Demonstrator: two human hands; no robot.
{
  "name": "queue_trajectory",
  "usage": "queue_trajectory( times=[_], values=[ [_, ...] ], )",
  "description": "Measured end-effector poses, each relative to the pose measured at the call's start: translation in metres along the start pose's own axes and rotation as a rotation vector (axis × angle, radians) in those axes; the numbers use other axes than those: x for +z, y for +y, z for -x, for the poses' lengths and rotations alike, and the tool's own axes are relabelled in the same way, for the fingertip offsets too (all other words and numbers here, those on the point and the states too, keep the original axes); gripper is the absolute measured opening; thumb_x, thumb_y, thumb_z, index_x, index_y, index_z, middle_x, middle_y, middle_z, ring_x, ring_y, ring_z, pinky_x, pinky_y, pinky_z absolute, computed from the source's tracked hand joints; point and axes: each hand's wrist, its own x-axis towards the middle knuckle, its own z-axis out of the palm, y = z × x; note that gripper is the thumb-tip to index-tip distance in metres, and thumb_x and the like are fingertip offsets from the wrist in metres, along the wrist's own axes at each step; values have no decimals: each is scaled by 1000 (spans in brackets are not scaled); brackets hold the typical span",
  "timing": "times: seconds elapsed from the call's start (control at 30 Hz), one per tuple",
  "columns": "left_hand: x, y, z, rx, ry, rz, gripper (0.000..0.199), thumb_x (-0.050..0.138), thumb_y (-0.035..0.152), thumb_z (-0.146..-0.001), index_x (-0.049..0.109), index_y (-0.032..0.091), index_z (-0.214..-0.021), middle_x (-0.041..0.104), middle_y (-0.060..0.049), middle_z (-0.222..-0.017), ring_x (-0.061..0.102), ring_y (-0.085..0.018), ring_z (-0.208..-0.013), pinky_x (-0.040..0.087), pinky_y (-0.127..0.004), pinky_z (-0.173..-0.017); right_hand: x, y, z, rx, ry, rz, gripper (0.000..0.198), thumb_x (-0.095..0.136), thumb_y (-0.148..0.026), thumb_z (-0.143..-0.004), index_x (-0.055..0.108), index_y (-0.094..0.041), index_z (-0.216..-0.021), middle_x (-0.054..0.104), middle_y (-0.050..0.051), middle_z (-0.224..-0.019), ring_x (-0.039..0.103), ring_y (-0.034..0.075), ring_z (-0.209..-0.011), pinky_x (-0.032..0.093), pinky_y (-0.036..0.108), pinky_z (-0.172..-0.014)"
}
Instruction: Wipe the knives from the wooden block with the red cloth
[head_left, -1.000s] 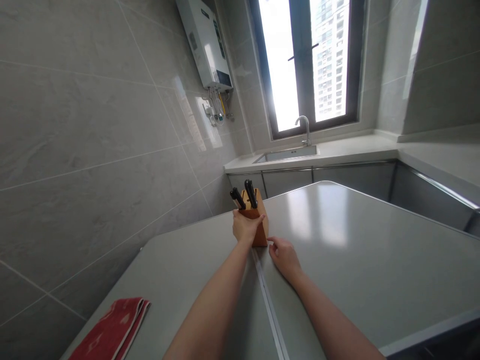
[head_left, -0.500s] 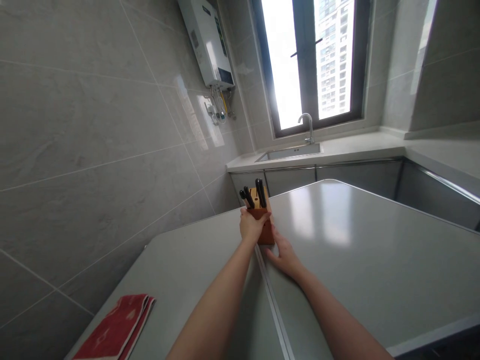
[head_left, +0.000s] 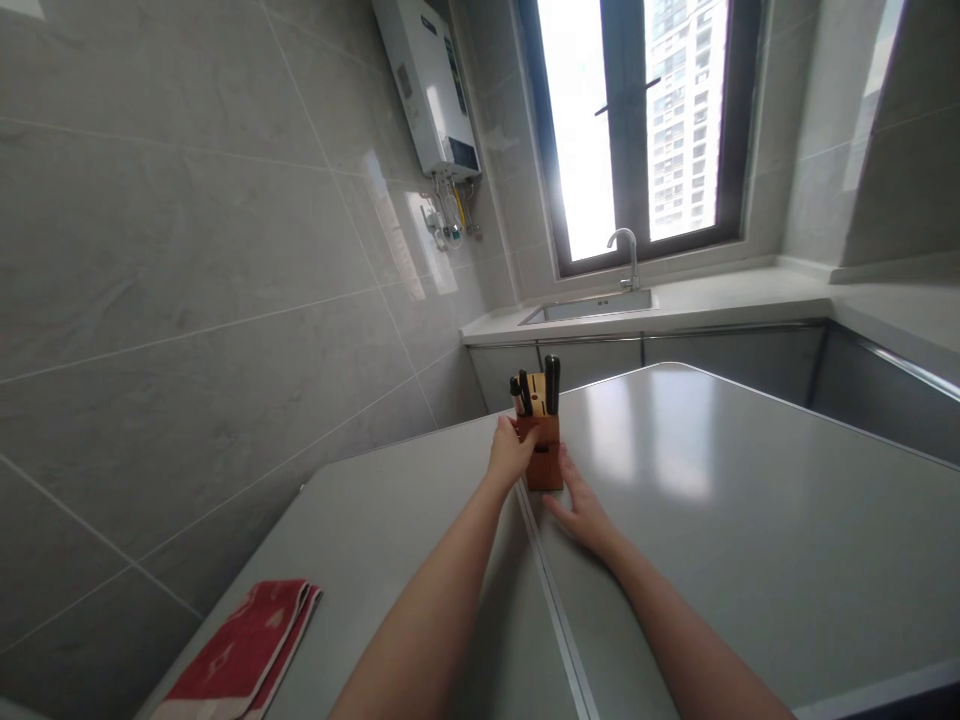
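Note:
A brown wooden knife block [head_left: 546,472] stands on the grey table over the strip that divides its top. Several black-handled knives [head_left: 553,384] stick up out of its slots, handles upward. My left hand [head_left: 511,455] grips the block's upper left side, the thumb lying across its front and the other fingers partly hidden at the side. Lower down, my right hand [head_left: 586,510] holds the block's right side with the fingers, its thumb apart in front of the base.
A folded red towel [head_left: 244,640] lies on the table [head_left: 750,560] at the left. Beyond the table are a counter with a sink [head_left: 540,314] and a faucet [head_left: 631,262]. A water heater [head_left: 429,90] hangs on the tiled wall.
The knife block has turned so its front faces me more squarely, and its knives lean less to the left. Both hands stay on it. The view has shifted slightly left.

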Motion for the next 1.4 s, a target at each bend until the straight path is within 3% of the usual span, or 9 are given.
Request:
queue_trajectory(
  times=[0.37, 1.13, 1.3, 1.4],
  values=[
    [4, 6, 2, -6, 22, 6, 18, 56, 27, -80, 44, 17, -89, 62, -13, -92, 61, -22, -86, 44, -31, -72, -8, -3, -4, 30, 9, -123, 75, 48, -27, -81, 6, -24, -144, 12, 4, -151, 14, 22, -138, 16, 44, -113],
    [5, -11, 14, -100, 86, 185, 23, 56, 39, -80, 44, 18, -82, 61, -8, -89, 60, -18, -83, 44, -30, -75, -8, -6, -1, -66, -29, 108, 79, 50, -26, -80, 2, -26, -144, 8, 6, -152, 16, 24, -138, 25, 49, -108],
    [-16, -10, 32, -54, 100, 263, 21, 58, 31, -78, 48, 17, -91, 58, -9, -98, 58, -17, -87, 46, -29, -74, -10, -14, 0, -75, 12, 163, 80, 51, -23, -78, 6, -25, -144, 11, 6, -151, 19, 25, -137, 27, 48, -108],
    [-47, 15, 58, 156, 216, 316, 18, 51, 33, -83, 53, 18, -93, 55, -8, -98, 54, -18, -93, 44, -32, -81, -10, -19, -1, -94, 49, 186, 79, 50, -20, -77, 9, -24, -144, 13, 7, -151, 20, 25, -137, 29, 47, -107]
  ],
)
